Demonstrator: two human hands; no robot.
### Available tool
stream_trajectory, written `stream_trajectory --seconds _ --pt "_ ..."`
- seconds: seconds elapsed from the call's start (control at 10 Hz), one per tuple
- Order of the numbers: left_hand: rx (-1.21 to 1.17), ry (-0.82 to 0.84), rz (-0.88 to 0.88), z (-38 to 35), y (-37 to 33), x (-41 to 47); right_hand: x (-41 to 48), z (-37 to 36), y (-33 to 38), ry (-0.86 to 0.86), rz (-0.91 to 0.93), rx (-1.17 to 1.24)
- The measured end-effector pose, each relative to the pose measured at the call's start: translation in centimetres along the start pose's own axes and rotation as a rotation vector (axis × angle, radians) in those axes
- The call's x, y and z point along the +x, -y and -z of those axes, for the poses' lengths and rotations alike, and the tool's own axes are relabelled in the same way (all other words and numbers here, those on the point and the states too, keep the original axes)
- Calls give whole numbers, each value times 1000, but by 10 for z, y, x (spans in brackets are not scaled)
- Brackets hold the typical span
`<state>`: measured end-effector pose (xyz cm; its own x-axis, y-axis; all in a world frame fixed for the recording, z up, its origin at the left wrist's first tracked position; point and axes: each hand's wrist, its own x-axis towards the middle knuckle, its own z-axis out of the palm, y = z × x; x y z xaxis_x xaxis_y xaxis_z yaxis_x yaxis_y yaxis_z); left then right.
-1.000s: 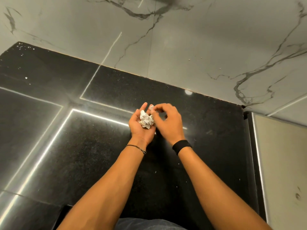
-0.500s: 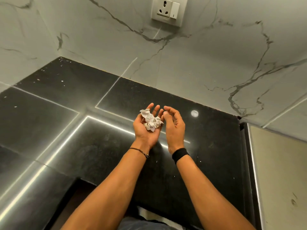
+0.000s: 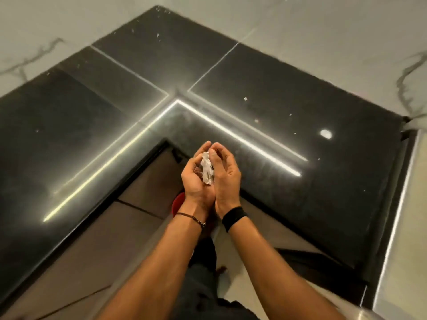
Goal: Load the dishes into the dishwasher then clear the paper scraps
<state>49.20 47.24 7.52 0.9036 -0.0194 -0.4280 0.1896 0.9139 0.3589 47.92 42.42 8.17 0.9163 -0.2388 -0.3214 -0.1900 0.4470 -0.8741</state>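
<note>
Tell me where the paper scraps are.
Head view, centre: the scraps are cupped between the left hand and right hand, near the inner corner of the black counter.

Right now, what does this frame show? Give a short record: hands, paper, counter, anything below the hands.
left hand: cupped round the paper scraps, heel touching the right hand
right hand: cupped round the same scraps
paper scraps: crumpled white wad between the palms
counter: black, L-shaped, a few white specks on it
below hands: red thing on the floor, mostly hidden
</note>
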Motion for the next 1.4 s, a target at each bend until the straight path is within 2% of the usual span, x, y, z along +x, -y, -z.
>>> stream_trajectory --seconds 0.1,0.2,0.3,0.5,0.6,0.7,0.8,0.9,1.0,1.2,1.3,1.4 --pt "42 -145 -23 45 -11 -25 -31 -2 -43 -6 -75 -17" --pt "54 -219 -35 79 -14 -35 -42 -1 -80 -14 -145 -62" --pt "104 -368 -10 124 -11 -27 -41 6 -128 -86 -247 -65" --pt "44 -643 116 249 19 55 19 28 -265 -253 -435 -85" --pt "81 -686 155 317 37 103 52 42 -338 -319 -496 -35" --pt "211 -545 204 371 47 141 80 58 -395 -283 -511 -24" --pt "406 -476 256 410 47 167 102 74 -433 -234 -481 -134" --pt "529 -480 273 431 44 174 110 85 -450 -209 -482 -248" --pt "579 -488 231 431 38 168 109 90 -449 -174 -491 -251" --pt "608 -525 241 389 23 147 100 68 -407 -119 -447 -287" --pt "526 -562 203 347 9 127 90 56 -371 -110 -393 -345" --pt "307 -643 159 303 -6 103 74 47 -320 -178 -409 -244"
